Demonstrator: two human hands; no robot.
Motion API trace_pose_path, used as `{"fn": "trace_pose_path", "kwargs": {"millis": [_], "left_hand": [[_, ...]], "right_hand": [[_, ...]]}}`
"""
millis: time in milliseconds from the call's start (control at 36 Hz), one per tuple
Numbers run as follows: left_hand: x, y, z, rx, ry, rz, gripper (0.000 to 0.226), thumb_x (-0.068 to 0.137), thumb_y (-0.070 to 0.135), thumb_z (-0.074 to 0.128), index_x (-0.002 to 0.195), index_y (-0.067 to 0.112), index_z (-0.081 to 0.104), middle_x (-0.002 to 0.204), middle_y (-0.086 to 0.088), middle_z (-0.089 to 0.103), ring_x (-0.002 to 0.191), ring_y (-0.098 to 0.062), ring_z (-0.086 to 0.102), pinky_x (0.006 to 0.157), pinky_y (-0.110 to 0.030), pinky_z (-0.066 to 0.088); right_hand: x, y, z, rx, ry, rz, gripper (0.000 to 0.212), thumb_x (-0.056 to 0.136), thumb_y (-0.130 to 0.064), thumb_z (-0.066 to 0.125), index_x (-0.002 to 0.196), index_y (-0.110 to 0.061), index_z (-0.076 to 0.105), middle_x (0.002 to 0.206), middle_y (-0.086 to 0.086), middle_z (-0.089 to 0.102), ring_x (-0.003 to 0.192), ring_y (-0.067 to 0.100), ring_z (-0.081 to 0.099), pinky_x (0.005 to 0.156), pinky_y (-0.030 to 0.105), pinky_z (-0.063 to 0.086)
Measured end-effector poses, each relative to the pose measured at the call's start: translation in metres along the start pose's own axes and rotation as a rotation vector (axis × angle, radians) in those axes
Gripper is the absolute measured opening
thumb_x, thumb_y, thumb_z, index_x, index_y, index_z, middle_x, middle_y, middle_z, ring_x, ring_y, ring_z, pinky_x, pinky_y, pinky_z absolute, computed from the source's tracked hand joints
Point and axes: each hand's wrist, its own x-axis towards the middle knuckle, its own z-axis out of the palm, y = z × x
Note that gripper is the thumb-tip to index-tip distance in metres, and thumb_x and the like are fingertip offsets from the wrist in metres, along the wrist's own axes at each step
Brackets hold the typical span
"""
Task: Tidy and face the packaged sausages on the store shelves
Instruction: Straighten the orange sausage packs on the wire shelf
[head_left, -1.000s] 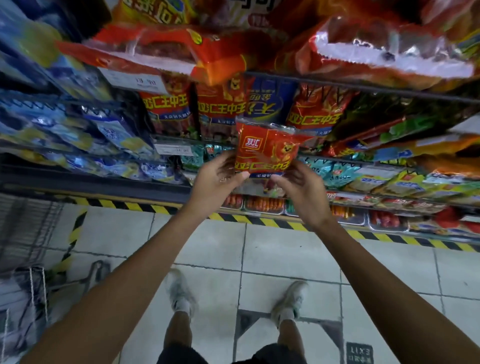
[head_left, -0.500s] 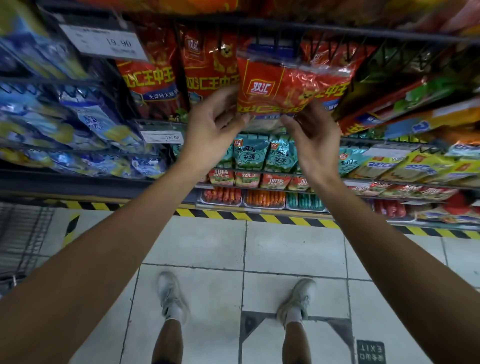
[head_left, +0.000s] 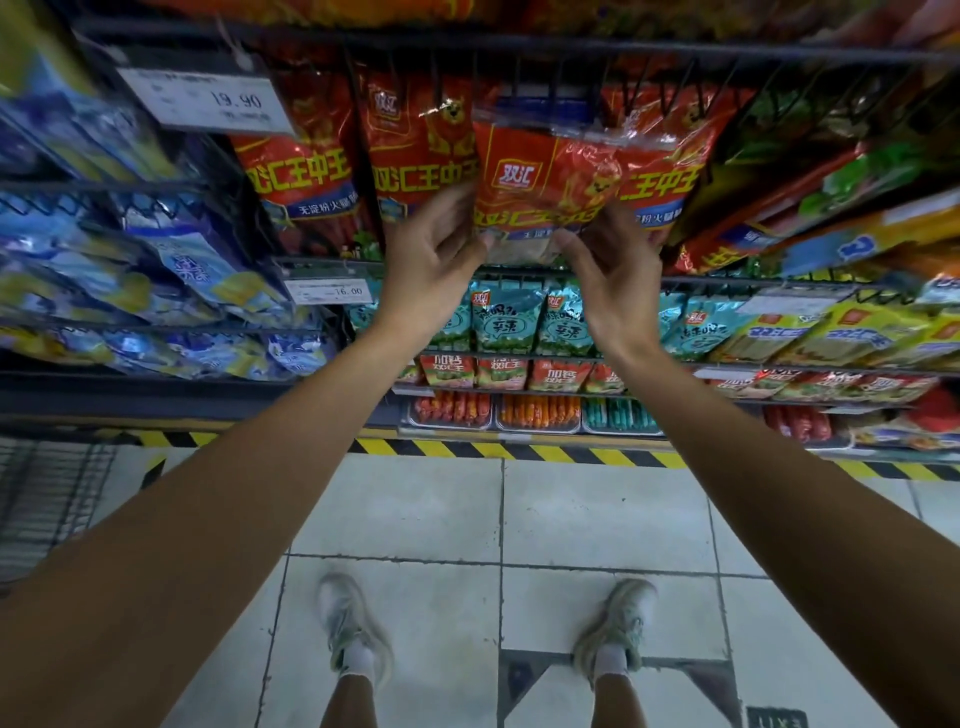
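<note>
Both hands pinch the lower edge of the red sausage pack (head_left: 540, 182): the left hand (head_left: 431, 260) grasps its left corner, the right hand (head_left: 610, 275) its right. It hangs face-out (logo upright) in the row of matching red packs (head_left: 421, 150) under the wire shelf (head_left: 519, 47). Judging by this, placement is underway; next comes seating it level, then letting go.

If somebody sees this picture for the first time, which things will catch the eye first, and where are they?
First the red sausage packet at upper centre, held at its lower edge by the left hand and the right hand against a row of similar red packets. Next the white price tag reading 19.90 at upper left. Then the yellow and black striped tape along the shelf base.
</note>
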Motion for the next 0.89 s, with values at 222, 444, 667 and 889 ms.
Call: {"fn": "trace_pose_path", "kwargs": {"millis": [222, 444, 667, 889], "left_hand": [[0.009, -0.002, 0.006, 0.029, 0.024, 0.001, 0.043, 0.100, 0.001, 0.065, 0.142, 0.002, 0.058, 0.138, -0.005, 0.066, 0.133, -0.013, 0.060, 0.114, -0.035, 0.048], [0.011, -0.018, 0.015, -0.023, 0.005, -0.067, 0.045, 0.101, -0.002, 0.062, 0.144, 0.003, 0.052, 0.140, -0.012, 0.064, 0.135, -0.023, 0.058, 0.116, -0.048, 0.046], [0.012, -0.033, 0.017, 0.076, -0.010, -0.083, 0.040, 0.104, 0.002, 0.059, 0.143, 0.006, 0.051, 0.139, -0.008, 0.063, 0.132, -0.014, 0.058, 0.115, -0.031, 0.046], [0.008, -0.038, 0.025, 0.092, 0.211, -0.010, 0.037, 0.103, 0.012, 0.066, 0.139, 0.009, 0.062, 0.126, 0.005, 0.068, 0.118, 0.009, 0.061, 0.097, -0.005, 0.046]], "right_hand": [[0.010, 0.011, 0.003, -0.120, 0.003, -0.019, 0.032, 0.104, -0.017, 0.061, 0.132, -0.001, 0.054, 0.112, -0.005, 0.071, 0.112, 0.010, 0.068, 0.099, 0.032, 0.054], [0.013, 0.021, -0.001, -0.278, -0.016, -0.118, 0.044, 0.106, -0.025, 0.059, 0.144, -0.007, 0.050, 0.091, -0.019, 0.066, 0.087, 0.001, 0.066, 0.079, 0.021, 0.052], [0.012, 0.030, 0.006, -0.437, -0.043, -0.182, 0.048, 0.107, -0.028, 0.055, 0.150, -0.007, 0.047, 0.111, 0.010, 0.072, 0.092, 0.025, 0.069, 0.075, 0.027, 0.049], [0.010, 0.028, 0.017, -0.360, 0.011, -0.072, 0.040, 0.109, -0.024, 0.050, 0.145, -0.008, 0.050, 0.094, 0.009, 0.071, 0.073, 0.026, 0.066, 0.063, 0.038, 0.048]]}}
